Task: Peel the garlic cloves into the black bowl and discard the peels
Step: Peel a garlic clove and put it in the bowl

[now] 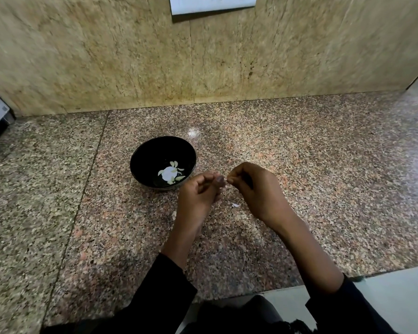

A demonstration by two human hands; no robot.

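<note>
Garlic cloves (173, 171) lie in the black bowl (140, 162); right of it, left hand (198, 192) and right hand (253, 186) meet, pinching something too small to identify.

The counter (299, 165) is speckled granite, polished smooth, with a bright glare spot near the bowl (140, 162). The bowl is glossy black, perhaps ceramic or plastic; which one is unclear. The garlic cloves (174, 173) in it look smooth and pale. The wall (106, 56) is tan marbled stone with a dull sheen. The sleeves (164, 292) are matt black cloth.
</note>
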